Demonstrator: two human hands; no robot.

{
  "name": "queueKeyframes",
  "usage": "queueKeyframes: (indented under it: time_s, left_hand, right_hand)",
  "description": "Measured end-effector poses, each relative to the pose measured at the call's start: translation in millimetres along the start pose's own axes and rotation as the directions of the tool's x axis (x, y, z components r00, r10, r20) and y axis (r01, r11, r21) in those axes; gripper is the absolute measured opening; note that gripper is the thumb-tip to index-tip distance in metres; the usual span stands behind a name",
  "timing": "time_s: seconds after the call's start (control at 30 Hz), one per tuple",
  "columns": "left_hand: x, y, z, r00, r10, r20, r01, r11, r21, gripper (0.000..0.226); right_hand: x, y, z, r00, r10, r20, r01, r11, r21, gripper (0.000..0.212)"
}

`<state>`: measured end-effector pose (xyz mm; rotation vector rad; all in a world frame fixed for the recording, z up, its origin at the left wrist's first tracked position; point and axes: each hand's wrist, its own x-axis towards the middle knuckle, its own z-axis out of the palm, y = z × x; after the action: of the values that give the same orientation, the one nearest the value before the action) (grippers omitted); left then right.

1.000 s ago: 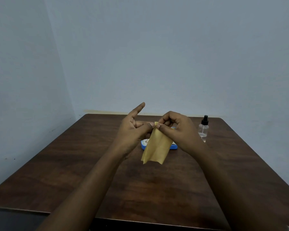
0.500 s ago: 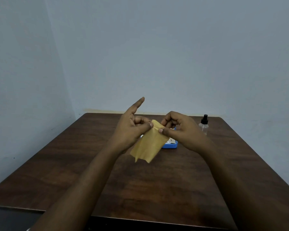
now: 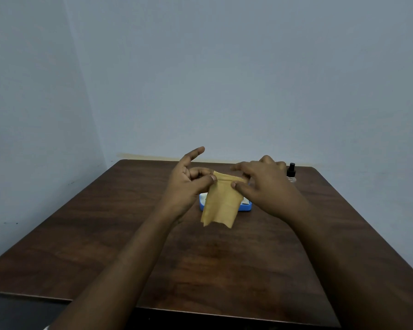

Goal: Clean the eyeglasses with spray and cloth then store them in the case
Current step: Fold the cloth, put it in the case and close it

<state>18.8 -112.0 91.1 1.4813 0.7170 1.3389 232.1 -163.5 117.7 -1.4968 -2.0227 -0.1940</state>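
Note:
A yellow cleaning cloth (image 3: 222, 203) hangs in the air above the table, stretched between both hands. My left hand (image 3: 186, 184) pinches its top left corner with thumb and middle finger, index finger pointing up. My right hand (image 3: 265, 184) pinches the top right edge. Behind the cloth lies a blue eyeglass case (image 3: 246, 207), mostly hidden by it; something pale shows inside. The eyeglasses themselves cannot be made out. A small clear spray bottle (image 3: 291, 173) with a black top stands at the back right, just beyond my right hand.
The dark wooden table (image 3: 105, 234) stands in a corner, with blue-grey walls at the left and back. Its near edge runs along the bottom of the view.
The hands have moved apart, spreading the cloth's top edge wider. My right hand has shifted right and now covers part of the spray bottle.

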Motion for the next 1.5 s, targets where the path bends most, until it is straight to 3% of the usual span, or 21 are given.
queueKeyframes:
  time_s: [0.1,0.17,0.23,0.3,0.43,0.53,0.6,0.7,0.8,0.9,1.0,1.13,1.27,1.33,1.43,1.5]
  left_hand:
    - [-1,0,4,1.0,-0.016,0.013,0.017,0.998,-0.057,0.068]
    - [0,0,6,1.0,-0.023,0.006,0.023,0.996,-0.086,0.066]
    - [1,-1,7,0.999,-0.032,0.004,0.032,0.993,-0.118,0.063]
    - [1,-1,7,0.999,-0.038,0.011,0.04,0.986,-0.159,0.061]
    - [1,0,7,0.999,-0.041,-0.011,0.037,0.973,-0.229,0.056]
    - [-4,1,13,0.984,-0.175,-0.019,0.156,0.918,-0.364,0.044]
    - [-9,2,17,0.942,-0.327,0.078,0.329,0.845,-0.421,0.035]
    - [-15,-3,19,0.806,-0.513,0.297,0.591,0.732,-0.338,0.066]
    - [-20,-10,19,0.699,-0.554,0.452,0.71,0.614,-0.346,0.085]
    - [-21,-15,23,0.655,-0.576,0.489,0.751,0.569,-0.334,0.088]
    - [-25,-17,29,0.698,-0.545,0.465,0.712,0.602,-0.361,0.075]
    - [-26,-18,33,0.838,-0.42,0.349,0.545,0.691,-0.475,0.062]
    - [-24,-14,31,0.9,-0.333,0.283,0.429,0.795,-0.429,0.037]
    - [-24,-13,30,0.924,-0.284,0.255,0.365,0.852,-0.375,0.02]
    - [-22,-10,32,0.934,-0.287,0.212,0.345,0.878,-0.331,0.022]
    - [-20,-9,35,0.934,-0.316,0.168,0.355,0.881,-0.312,0.01]
  right_hand:
    - [3,-1,3,0.999,0.034,0.015,-0.034,0.999,0.002,0.02]
    - [4,0,2,0.997,0.079,0.009,-0.079,0.979,0.188,0.005]
    - [6,1,2,0.991,0.126,0.05,-0.136,0.915,0.379,0.013]
    - [9,2,1,0.975,0.166,0.146,-0.219,0.803,0.555,0.01]
    - [9,3,7,0.936,0.207,0.286,-0.351,0.462,0.815,0.011]
    - [9,2,16,0.935,0.249,0.253,-0.336,0.394,0.856,0.011]
    - [10,2,21,0.927,0.288,0.242,-0.338,0.352,0.873,0.011]
    - [12,4,25,0.901,0.336,0.272,-0.369,0.269,0.89,0.008]
    - [11,6,27,0.881,0.36,0.307,-0.405,0.235,0.884,0.011]
    - [9,7,25,0.853,0.357,0.381,-0.438,0.092,0.894,0.016]
    - [8,8,22,0.844,0.326,0.426,-0.453,0.008,0.891,0.012]
    - [6,12,23,0.846,0.344,0.407,-0.44,0.017,0.898,0.009]
    - [3,14,28,0.831,0.34,0.441,-0.467,-0.006,0.884,0.008]
    - [1,14,31,0.815,0.332,0.474,-0.482,-0.064,0.874,0.014]
    - [-3,14,37,0.768,0.339,0.543,-0.515,-0.176,0.839,0.03]
    - [-6,15,41,0.725,0.345,0.596,-0.538,-0.258,0.803,0.043]
